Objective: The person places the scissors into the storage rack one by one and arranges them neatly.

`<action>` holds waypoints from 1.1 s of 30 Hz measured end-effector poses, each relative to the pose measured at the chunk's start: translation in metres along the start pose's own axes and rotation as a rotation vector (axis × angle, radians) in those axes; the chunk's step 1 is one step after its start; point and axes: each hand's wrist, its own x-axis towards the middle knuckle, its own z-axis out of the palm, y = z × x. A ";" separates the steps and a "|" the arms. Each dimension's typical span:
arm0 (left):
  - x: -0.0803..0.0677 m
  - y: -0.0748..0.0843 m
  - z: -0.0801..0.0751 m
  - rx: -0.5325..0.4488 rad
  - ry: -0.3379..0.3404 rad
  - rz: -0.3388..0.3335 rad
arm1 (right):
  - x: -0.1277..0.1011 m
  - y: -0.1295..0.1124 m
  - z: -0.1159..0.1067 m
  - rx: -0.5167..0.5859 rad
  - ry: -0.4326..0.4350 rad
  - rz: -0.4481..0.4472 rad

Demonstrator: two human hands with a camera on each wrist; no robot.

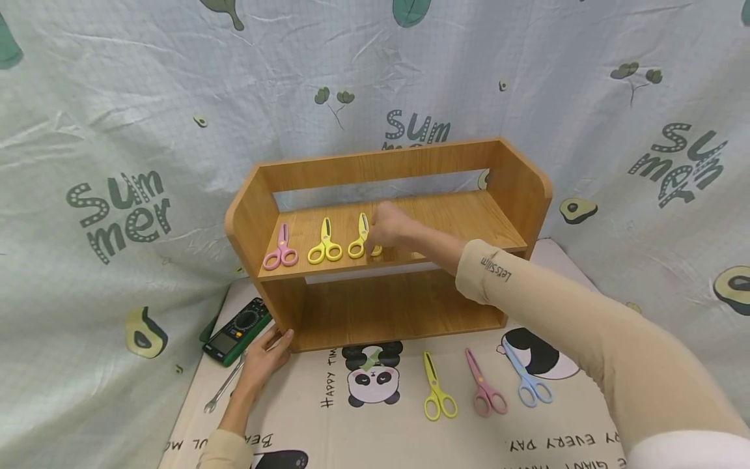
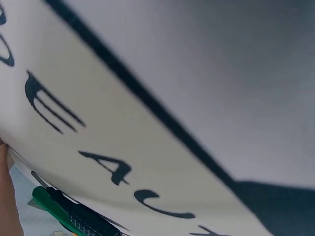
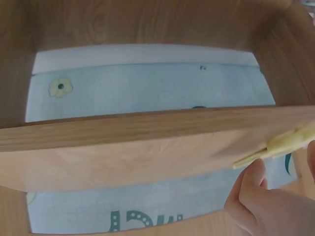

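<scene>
the right hand (image 1: 391, 229) has its fingers curled around yellow scissors (image 1: 364, 240) on the wooden shelf (image 1: 469, 218). the left hand (image 1: 265, 360) rests with relaxed fingers against the shelf's lower corner, beside a multimeter (image 1: 237, 330).

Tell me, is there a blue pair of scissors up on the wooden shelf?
No, the blue scissors lie on the mat below; the shelf holds only pink and yellow pairs.

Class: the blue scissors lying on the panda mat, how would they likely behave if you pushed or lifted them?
The blue scissors lie flat, so a push would probably slide them over the mat, not roll them. They look like small plastic ones, so likely light and stiff. The two round finger loops should make lifting easy.
</scene>
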 end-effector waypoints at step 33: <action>-0.001 0.008 0.005 0.058 0.019 0.000 | -0.145 0.141 0.047 0.366 0.159 -0.147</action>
